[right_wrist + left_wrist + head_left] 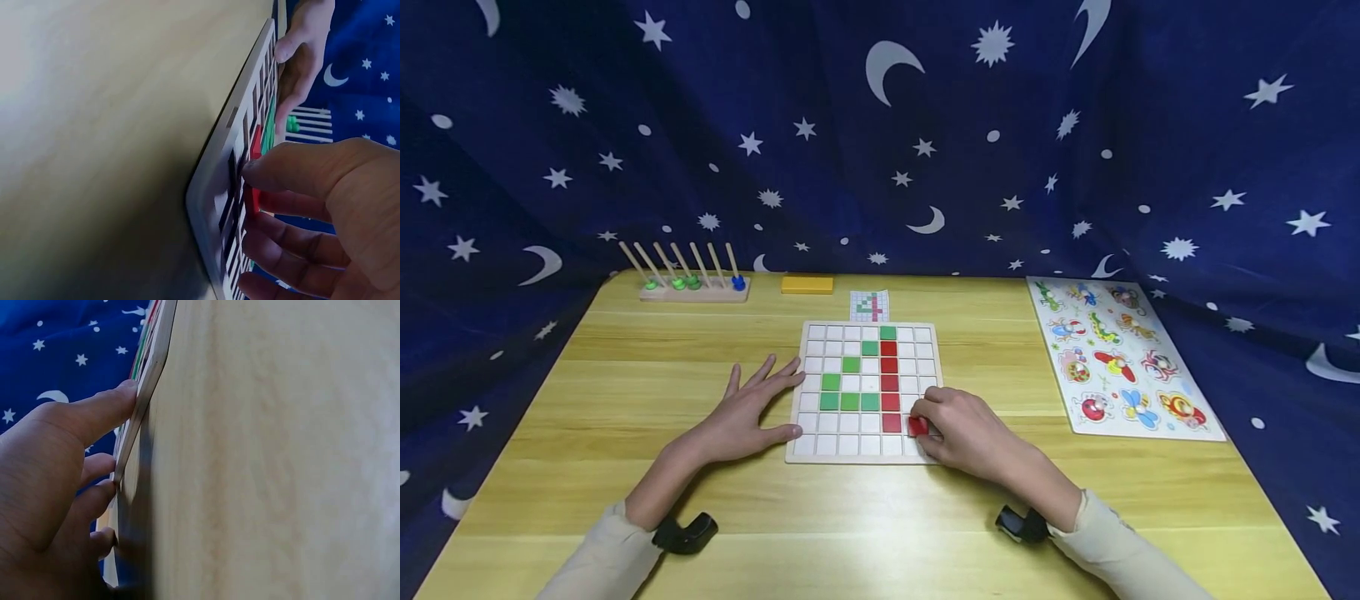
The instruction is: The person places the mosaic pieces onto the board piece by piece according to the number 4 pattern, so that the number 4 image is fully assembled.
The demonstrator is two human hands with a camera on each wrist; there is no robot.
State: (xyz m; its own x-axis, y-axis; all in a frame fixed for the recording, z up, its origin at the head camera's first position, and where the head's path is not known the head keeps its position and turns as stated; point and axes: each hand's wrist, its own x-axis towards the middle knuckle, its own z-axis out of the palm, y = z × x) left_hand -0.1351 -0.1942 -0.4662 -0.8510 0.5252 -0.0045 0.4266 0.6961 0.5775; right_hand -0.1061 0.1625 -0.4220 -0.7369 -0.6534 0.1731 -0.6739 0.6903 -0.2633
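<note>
A square grid board point(937, 350) with white cells lies on the table, bearing a column of red tiles point(889, 365) and a stepped line and row of green tiles point(850, 401). Between thumb and fingers my right hand point(966, 429) pinches a red tile point(917, 427) at the board's lower right, to the right of the red column; the right wrist view shows this red tile point(252, 199) close to the grid. My left hand point(737, 421) has its fingers spread and touches the board's left edge with thumb and fingertips.
A small pattern card point(869, 306) lies just behind the board. Further back are a yellow box point(807, 285) and a wooden peg stand point(696, 294) with green and blue beads. An insect picture puzzle board point(1123, 358) lies at the right. A starry blue curtain point(820, 167) hangs behind the table.
</note>
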